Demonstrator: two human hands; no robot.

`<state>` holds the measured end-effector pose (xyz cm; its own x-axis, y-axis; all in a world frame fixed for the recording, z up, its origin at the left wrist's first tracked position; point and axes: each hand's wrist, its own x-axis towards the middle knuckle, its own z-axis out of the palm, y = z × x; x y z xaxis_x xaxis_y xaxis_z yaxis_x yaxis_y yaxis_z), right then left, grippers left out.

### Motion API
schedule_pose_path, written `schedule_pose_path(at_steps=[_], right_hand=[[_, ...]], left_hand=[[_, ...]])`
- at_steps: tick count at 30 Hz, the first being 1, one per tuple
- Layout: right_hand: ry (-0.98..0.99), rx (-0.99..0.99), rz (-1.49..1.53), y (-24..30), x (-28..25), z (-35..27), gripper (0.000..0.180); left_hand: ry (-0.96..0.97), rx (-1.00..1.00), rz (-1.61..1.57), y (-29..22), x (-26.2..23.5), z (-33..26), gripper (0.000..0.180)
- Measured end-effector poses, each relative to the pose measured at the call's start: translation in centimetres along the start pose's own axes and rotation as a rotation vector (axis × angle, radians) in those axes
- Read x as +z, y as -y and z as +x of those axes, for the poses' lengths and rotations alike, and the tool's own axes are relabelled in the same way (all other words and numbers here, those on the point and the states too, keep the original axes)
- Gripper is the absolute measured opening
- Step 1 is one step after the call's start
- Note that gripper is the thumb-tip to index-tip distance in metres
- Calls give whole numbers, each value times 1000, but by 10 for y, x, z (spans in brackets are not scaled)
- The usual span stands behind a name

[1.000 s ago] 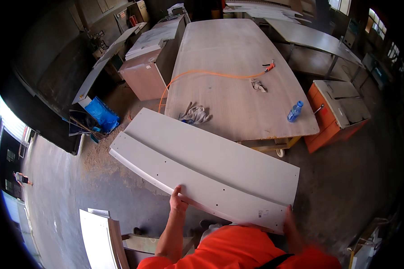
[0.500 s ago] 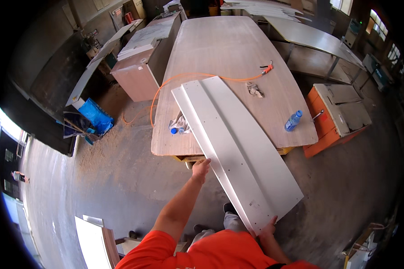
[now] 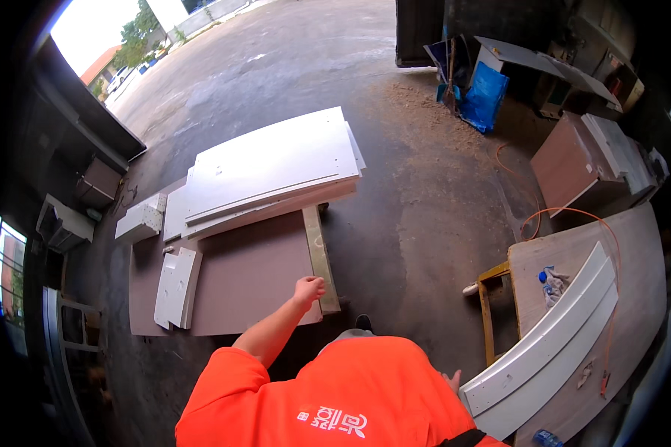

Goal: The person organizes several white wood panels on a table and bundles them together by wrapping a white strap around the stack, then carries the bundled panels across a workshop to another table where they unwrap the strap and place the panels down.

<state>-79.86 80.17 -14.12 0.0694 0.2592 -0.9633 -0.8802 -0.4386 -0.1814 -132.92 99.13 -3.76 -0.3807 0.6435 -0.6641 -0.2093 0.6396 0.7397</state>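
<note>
Since the surface [image 3: 555, 246] apparently bears the board [image 3: 548, 346], right hand [image 3: 452, 381] lies beside its end, fingers spread; left hand [image 3: 310, 290]: curled, empty.

Daylight fills a wide doorway at upper left; outside are green trees [image 3: 136, 36], a white car [image 3: 117, 80] and an orange roof [image 3: 99, 65]. At upper right, a crumpled blue sheet [image 3: 486, 98] stands on the floor, with pale debris [image 3: 423, 112] scattered just left of it. Farther right is a pinkish-brown cabinet [image 3: 565, 162]. An orange hose [image 3: 574, 211] loops down the right side to a red nozzle [image 3: 605, 384], near a small rag [image 3: 584, 375]. A blue bottle [image 3: 547, 438] sits at the bottom edge. At far left are a barred window [image 3: 9, 257] and a metal frame [image 3: 54, 320].
</note>
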Motion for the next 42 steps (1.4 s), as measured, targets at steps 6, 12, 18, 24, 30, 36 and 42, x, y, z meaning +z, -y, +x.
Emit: schedule_pose_path(at_steps=[6, 12, 18, 24, 30, 36, 42], right_hand=[[86, -426, -919, 12, 281, -28, 37], [573, -894, -1466, -4, 541, 0, 38], [562, -1204, -1783, -69, 737, 27, 79], [714, -1101, -1866, -116, 825, 16, 99], [958, -1226, -1866, -115, 831, -2, 106], [827, -1196, -2096, -106, 839, -2, 121], [740, -806, -1787, -121, 839, -6, 92]], left_hand=[[-447, -122, -494, 24, -133, -27, 22], [-596, -83, -847, 37, -143, -2, 22], [-829, 172, -912, -44, -182, 53, 20], [-1282, 247, -530, -109, -258, 140, 50], [-1373, -81, 219, -175, -361, 168, 87], [-1035, -314, 500, -203, -443, 193, 100], [-775, -144, 200, -188, -485, 220, 114]])
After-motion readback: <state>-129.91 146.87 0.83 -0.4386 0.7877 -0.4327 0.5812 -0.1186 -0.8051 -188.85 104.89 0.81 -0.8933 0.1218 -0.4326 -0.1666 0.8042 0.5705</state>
